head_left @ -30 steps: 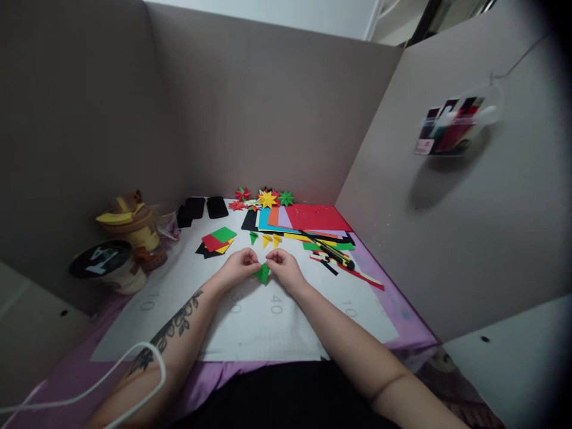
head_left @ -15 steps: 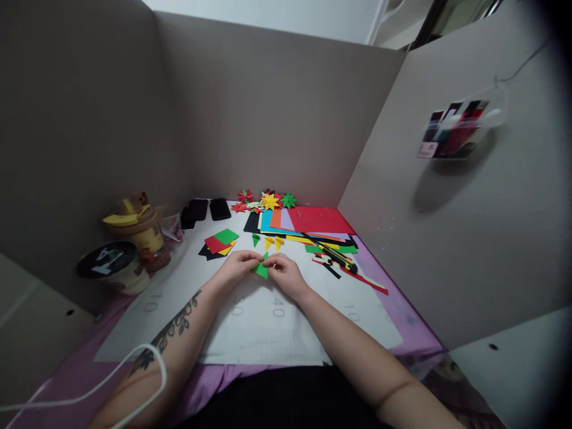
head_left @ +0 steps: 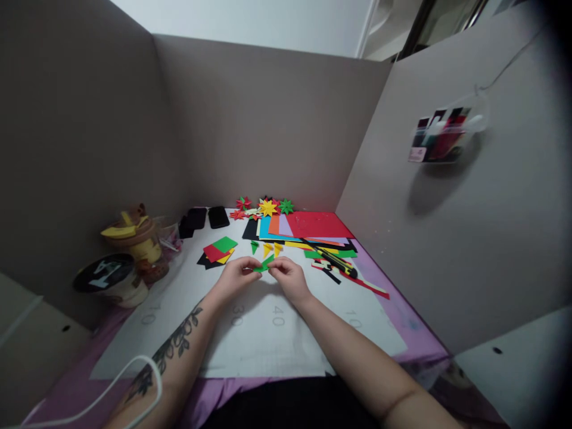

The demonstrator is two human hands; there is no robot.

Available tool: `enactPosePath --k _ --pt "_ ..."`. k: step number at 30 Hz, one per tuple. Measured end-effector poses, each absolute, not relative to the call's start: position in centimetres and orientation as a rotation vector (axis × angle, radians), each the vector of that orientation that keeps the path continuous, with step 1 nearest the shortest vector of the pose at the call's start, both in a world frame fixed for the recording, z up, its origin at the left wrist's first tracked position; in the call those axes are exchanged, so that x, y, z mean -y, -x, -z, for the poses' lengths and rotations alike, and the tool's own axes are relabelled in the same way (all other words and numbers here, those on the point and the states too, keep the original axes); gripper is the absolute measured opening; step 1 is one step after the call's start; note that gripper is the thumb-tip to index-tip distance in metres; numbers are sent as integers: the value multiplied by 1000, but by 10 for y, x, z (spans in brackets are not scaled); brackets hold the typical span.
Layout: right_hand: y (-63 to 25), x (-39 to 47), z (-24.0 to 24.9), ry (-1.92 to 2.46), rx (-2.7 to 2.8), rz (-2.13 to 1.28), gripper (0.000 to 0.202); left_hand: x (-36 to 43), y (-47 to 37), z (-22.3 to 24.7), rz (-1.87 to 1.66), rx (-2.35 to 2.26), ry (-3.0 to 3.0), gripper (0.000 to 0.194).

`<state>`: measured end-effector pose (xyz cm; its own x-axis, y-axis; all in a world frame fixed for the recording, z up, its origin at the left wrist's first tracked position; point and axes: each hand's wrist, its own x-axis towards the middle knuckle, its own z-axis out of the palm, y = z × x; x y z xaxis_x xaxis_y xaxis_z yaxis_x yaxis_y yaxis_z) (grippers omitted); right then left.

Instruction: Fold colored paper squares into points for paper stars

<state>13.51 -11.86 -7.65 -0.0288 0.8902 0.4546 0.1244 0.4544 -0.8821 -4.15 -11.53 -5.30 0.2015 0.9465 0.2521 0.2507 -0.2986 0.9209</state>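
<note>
A small folded piece of green paper (head_left: 264, 264) is held between my two hands, above the white mat (head_left: 259, 345). My left hand (head_left: 238, 274) pinches its left end, and my right hand (head_left: 289, 277) grips the right end between thumb and fingers. Just beyond the hands lie a small folded green paper piece (head_left: 254, 246) and two folded yellow paper pieces (head_left: 267, 249). Left of them is a loose pile of paper squares, with a red square (head_left: 213, 252) and a green square (head_left: 224, 243) uppermost.
Folded paper stars (head_left: 268, 207) sit at the back, before coloured sheets (head_left: 317, 225). A black-and-yellow utility knife (head_left: 337, 262) rests at right by paper strips (head_left: 330, 275). Pots (head_left: 109, 277) stand at left. A white cable (head_left: 156, 375) crosses my left forearm. Grey panels (head_left: 268, 131) enclose the table.
The green paper has turned from a tall triangular outline to a narrower, slanted shape between my fingers. The whole view has shifted slightly, with the table lower in the picture.
</note>
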Motion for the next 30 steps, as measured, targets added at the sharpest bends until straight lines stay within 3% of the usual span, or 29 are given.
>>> enactPosePath --k 17,30 --pt "-131 118 79 869 1355 -824 6 122 29 55 -1353 -1114 -1773 3" --pt "-125 120 81 860 1282 -913 11 124 24 57 -1433 -1160 -1665 14"
